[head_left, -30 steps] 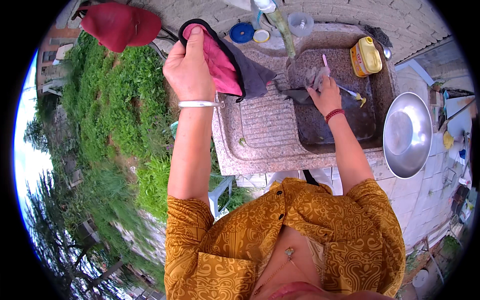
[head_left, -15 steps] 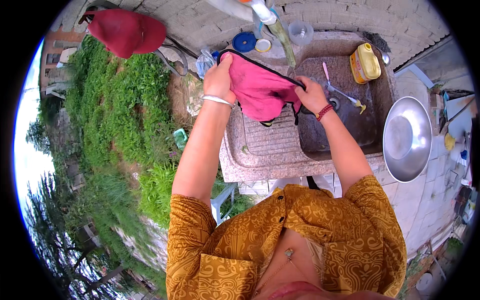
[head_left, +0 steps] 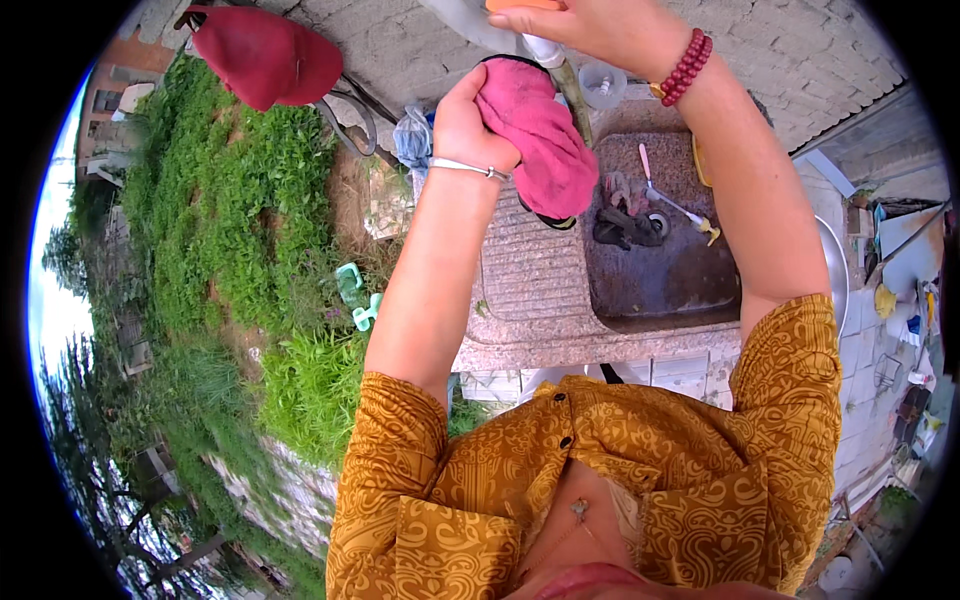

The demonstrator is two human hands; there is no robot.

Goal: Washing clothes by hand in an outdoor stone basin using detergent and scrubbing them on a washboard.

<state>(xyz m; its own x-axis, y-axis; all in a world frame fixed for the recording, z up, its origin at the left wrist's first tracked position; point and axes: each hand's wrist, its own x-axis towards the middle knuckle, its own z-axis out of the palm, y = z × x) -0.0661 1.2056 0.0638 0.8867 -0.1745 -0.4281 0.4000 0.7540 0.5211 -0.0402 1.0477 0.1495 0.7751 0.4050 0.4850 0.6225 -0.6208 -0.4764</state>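
My left hand (head_left: 470, 130) is closed on a pink cloth (head_left: 545, 135) with black edging, bunched up and hanging over the ribbed drainboard side of the stone sink (head_left: 520, 290). Part of the cloth lies in front of the tap pipe (head_left: 575, 100). At the top edge, my right hand (head_left: 610, 35) has its fingers and thumb on the orange tap handle (head_left: 525, 5); some of its fingers are cut off by the frame. Below, a dark crumpled thing (head_left: 630, 225) lies around the drain in the basin. A brush (head_left: 675, 200) with a pink-and-white handle rests beside it.
A yellow jug (head_left: 702, 160) is mostly hidden by my right forearm. The rim of a metal basin (head_left: 835, 270) shows right of the sink. A clear plastic cup (head_left: 603, 86) stands behind the tap. A red cap (head_left: 265, 60) hangs at upper left, above green plants (head_left: 230, 200).
My right hand has let go of the cloth and moved up to the tap handle. The cloth, earlier stretched between both hands, is now bunched in my left. The dark thing by the drain has come into view.
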